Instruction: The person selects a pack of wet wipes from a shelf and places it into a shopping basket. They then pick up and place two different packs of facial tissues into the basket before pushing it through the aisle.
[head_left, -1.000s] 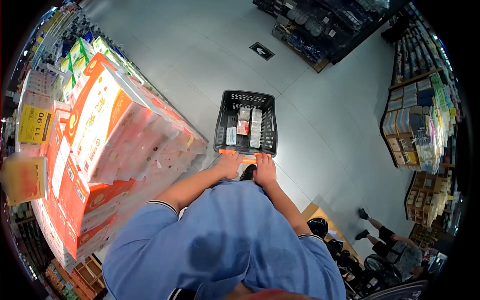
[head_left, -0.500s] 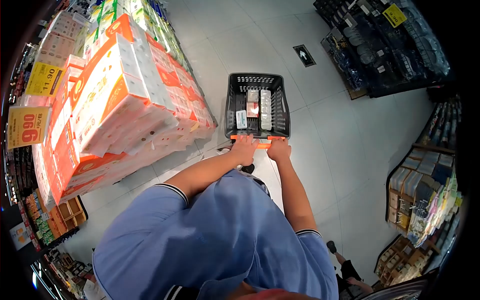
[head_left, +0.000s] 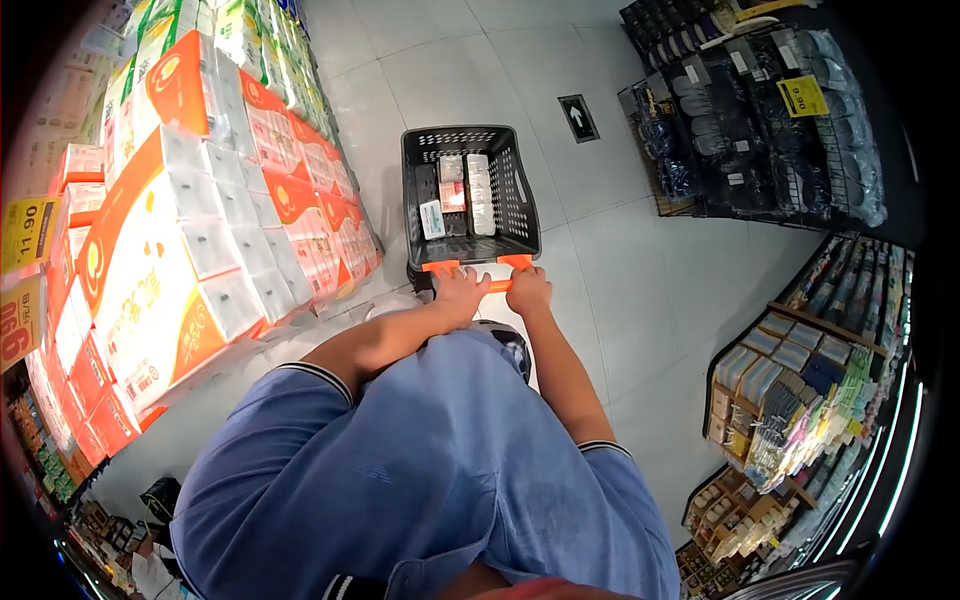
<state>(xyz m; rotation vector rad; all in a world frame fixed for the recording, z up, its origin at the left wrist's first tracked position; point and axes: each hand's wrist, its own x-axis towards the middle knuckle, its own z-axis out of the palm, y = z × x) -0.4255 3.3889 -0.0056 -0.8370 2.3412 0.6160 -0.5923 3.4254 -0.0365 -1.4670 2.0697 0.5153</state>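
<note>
A black perforated shopping basket [head_left: 413, 215] stands in front of me on the floor side of the aisle. My left hand [head_left: 461, 297] is closed on its orange handle [head_left: 499, 287], and my right hand [head_left: 530, 291] grips the same handle at the right end. Inside the basket lie a clear multi-piece pack [head_left: 481, 195], a red and white pack [head_left: 453, 197] and a small white box [head_left: 432, 219]. The undersides of my fingers are hidden.
Stacked orange and white tissue packs [head_left: 165, 270] rise close on the left, with yellow price signs [head_left: 28, 233]. A rack of dark bagged goods [head_left: 740, 130] stands at the upper right. Shelves of folded goods [head_left: 790, 380] line the right. A floor arrow sign [head_left: 578, 117] lies ahead.
The basket and both hands sit further left in view. The tissue stack has shifted left, and the right-hand shelves come further into view. Both hands keep their hold on the handle.
</note>
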